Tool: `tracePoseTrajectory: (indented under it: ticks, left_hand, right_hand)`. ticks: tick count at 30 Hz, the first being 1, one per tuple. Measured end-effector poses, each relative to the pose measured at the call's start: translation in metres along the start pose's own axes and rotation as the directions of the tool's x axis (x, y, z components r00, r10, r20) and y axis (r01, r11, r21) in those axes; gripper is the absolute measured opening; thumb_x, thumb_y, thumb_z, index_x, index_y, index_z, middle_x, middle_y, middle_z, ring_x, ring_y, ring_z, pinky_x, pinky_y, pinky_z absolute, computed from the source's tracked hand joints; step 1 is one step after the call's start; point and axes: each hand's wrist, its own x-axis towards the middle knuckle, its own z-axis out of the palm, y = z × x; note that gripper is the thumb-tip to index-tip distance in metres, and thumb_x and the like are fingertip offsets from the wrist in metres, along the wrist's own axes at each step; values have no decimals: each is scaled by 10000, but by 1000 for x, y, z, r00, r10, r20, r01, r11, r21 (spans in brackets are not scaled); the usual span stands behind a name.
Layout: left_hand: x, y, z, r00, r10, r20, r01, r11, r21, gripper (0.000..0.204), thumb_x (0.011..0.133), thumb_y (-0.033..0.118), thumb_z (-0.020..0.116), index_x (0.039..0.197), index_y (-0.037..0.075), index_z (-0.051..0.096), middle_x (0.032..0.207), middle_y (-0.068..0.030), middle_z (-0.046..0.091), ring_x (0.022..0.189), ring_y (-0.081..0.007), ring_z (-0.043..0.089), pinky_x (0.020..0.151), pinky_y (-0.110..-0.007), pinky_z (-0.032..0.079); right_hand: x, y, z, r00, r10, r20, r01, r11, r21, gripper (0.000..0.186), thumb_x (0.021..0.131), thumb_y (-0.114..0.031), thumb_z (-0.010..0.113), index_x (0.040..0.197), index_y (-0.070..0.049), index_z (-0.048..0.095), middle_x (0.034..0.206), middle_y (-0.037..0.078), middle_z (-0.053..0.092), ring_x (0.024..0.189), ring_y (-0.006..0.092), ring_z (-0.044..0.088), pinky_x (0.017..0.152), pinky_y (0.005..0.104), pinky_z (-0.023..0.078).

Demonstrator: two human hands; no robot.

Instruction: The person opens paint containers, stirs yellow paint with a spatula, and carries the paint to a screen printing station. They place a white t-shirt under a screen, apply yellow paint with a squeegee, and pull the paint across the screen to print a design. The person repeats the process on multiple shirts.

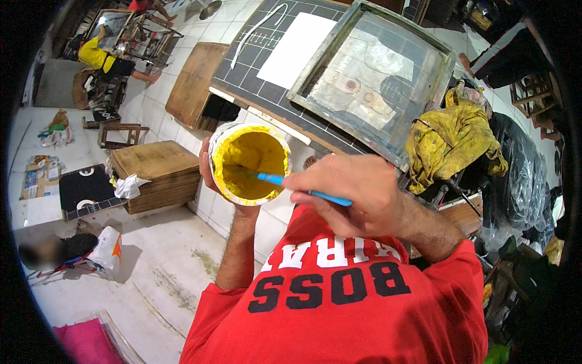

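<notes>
A white tub [254,145] full of thick yellow paste is tilted toward me in the centre. My left hand [209,167] is wrapped round its left side and underside, partly hidden behind it. My right hand [342,191] grips a blue-handled tool [270,178] whose far end is down inside the tub, in the yellow paste. Behind the tub, a dark gridded table [239,79] bears a white sheet [293,48], a white cord [245,42] and a framed printing screen [297,91] with faint shapes on it.
Stacked boards [154,182] stand at the left. A stained yellow cloth [451,145] and dark plastic bags [515,182] are piled at the right. A person in yellow [94,54] is at the upper left, another person's legs [497,60] show at the upper right.
</notes>
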Motion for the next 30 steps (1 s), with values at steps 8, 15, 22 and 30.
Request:
tracePoseTrajectory:
  ticks: [8,15,22,30]
  left_hand:
    - [14,11,-7,990,130,47,-135,981,139,877,887,274,820,1535,69,266,1563,-250,356,1425,-407,412,1168,-538,413]
    - [9,5,-6,998,43,47,-49,991,122,1191,669,302,983,1566,77,232,1584,-221,334,1456,-412,365,1199,-542,321]
    - [4,-2,-12,995,36,95,-55,977,207,1229,647,342,991,1570,67,227,1567,-238,344,1447,-409,370,1190,-550,325]
    - [-5,-8,-6,998,43,49,-49,992,114,1254,653,393,986,1573,55,205,1579,-200,329,1448,-411,381,1177,-549,354]
  right_hand:
    - [6,9,6,994,-72,-80,60,988,-145,203,861,42,753,1056,-8,725,879,133,739,712,246,734,580,314,565]
    - [6,14,30,851,454,-264,-377,878,295,119,955,-12,697,1066,21,723,854,125,727,678,181,723,572,292,551]
    - [-3,18,32,952,229,-202,-224,974,46,134,941,-10,716,1074,9,724,834,129,707,681,179,704,593,287,543]
    - [0,29,22,974,188,-129,-170,976,134,169,928,-40,744,1096,-30,753,869,118,740,713,171,713,614,280,543]
